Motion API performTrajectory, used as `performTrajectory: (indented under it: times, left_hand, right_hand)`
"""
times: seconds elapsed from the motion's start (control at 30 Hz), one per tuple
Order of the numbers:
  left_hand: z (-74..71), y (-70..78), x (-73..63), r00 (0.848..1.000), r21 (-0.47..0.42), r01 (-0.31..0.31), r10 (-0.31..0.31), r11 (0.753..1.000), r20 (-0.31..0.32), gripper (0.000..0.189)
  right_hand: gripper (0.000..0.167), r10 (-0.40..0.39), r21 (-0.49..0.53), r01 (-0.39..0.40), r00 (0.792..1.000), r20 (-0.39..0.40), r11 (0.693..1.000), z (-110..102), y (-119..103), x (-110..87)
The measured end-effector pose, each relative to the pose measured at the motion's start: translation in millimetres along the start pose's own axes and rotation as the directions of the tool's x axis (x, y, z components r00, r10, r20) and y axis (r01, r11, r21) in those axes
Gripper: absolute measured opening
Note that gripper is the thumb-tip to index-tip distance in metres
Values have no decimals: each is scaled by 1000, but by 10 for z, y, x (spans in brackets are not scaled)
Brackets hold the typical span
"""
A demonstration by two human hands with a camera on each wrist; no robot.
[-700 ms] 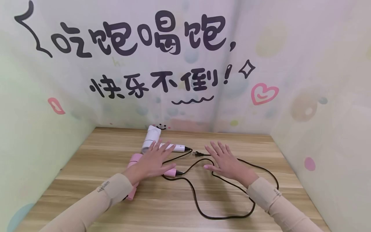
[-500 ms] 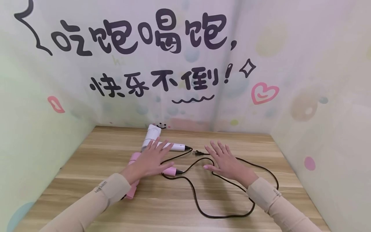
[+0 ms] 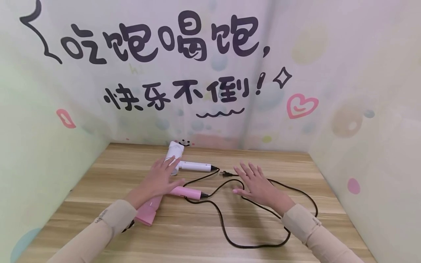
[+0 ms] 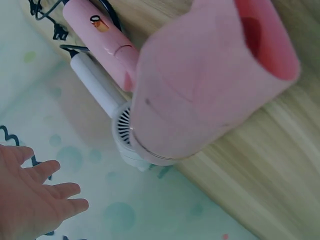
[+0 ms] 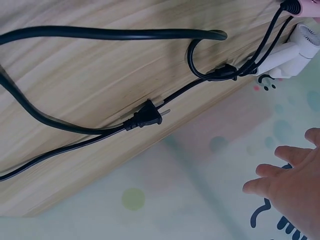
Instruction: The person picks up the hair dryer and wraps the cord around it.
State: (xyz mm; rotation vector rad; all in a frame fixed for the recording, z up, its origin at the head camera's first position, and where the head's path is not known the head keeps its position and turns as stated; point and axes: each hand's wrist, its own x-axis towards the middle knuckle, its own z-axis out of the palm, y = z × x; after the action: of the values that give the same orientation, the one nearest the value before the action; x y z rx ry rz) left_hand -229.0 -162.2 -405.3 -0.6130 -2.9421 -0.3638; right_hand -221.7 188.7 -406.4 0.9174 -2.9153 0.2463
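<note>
A pink hair dryer (image 3: 188, 192) lies on the wooden table, its handle toward the right. My left hand (image 3: 158, 179) is over its barrel with fingers spread, hiding part of it. In the left wrist view the pink barrel is large and close, and the left hand (image 4: 37, 195) has its fingers extended. Behind lies a white hair dryer (image 3: 196, 166), partly covered by my left fingertips; whether they touch it I cannot tell. My right hand (image 3: 258, 185), fingers spread and holding nothing, is over the black cord (image 3: 221, 219); the right wrist view shows that hand (image 5: 295, 185) too.
Black cords loop over the right half of the wooden table (image 3: 108, 175). A two-prong plug (image 3: 226, 174) lies between the hands, and two plugs show in the right wrist view. Printed walls stand behind and at both sides.
My left hand has moved left and slightly toward me, uncovering more of both dryers' handles. The right hand has hardly moved. The dryers and cords lie as before.
</note>
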Motion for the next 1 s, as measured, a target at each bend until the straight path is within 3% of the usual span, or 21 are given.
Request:
performTrajectory:
  times: [0.2,0.37,0.57,0.7,0.8,1.0]
  left_hand:
    - [0,-201,-58,994,-122,104,-107,987,-20,89]
    - [95,-419,-131,982,-283,180,-191,942,-9,89]
    - [197,-544,-217,927,-331,374,-343,867,150,95]
    - [255,-554,-282,897,-354,440,-382,825,224,99]
    - [292,-549,-324,887,-371,460,-391,807,247,99]
    - [347,-531,-346,874,-419,486,-415,767,254,79]
  right_hand:
    - [79,6,-3,-6,1000,1,1000,7,19,-18]
    - [78,10,1,-10,1000,3,1000,11,40,-35]
    - [77,5,16,-5,1000,3,1000,28,46,-44]
    - [78,7,4,-7,1000,2,1000,38,42,-44]
    - [78,8,7,-8,1000,6,1000,48,42,-43]
    - [78,11,5,-11,1000,6,1000,77,50,-40]
